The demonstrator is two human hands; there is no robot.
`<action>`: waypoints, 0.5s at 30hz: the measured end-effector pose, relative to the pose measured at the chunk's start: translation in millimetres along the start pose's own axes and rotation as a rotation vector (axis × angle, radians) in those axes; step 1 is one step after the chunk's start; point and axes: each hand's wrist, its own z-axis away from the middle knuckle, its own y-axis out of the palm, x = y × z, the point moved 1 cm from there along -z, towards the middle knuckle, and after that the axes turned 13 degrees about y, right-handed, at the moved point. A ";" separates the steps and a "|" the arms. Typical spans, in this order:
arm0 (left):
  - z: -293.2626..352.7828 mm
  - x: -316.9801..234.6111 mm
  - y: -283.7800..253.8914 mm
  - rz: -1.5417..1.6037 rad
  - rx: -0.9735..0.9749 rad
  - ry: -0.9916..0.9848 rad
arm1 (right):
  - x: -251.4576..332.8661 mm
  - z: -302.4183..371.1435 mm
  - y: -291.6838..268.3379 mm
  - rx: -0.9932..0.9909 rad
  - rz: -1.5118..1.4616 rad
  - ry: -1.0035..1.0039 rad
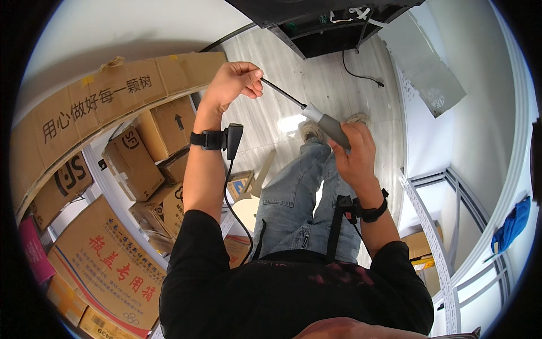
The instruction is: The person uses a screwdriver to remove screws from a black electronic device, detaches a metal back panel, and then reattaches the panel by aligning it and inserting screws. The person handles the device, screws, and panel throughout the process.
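Note:
A screwdriver [326, 123] with a grey handle and a dark shaft spans the space between my two hands. My right hand [355, 155] is wrapped around the lower end of its handle. The fingertips of my left hand [237, 82] pinch the tip end of the shaft, so the very tip is hidden. Whether a screw or other small part sits there cannot be made out. Beyond the hands, at the top, stands an opened black computer case [316, 28] with cables inside.
Cardboard boxes [135, 164] crowd a shelf on the left under a long cardboard panel [101, 101]. A grey metal side panel [423, 62] leans at the upper right. One black cable [361, 73] trails onto the pale floor [322, 73]. White metal racking [435, 237] stands at the right.

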 end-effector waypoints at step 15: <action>-0.1 13.5 5.7 0.312 -0.018 0.247 | 6.3 -1.9 -7.2 0.063 -0.116 0.142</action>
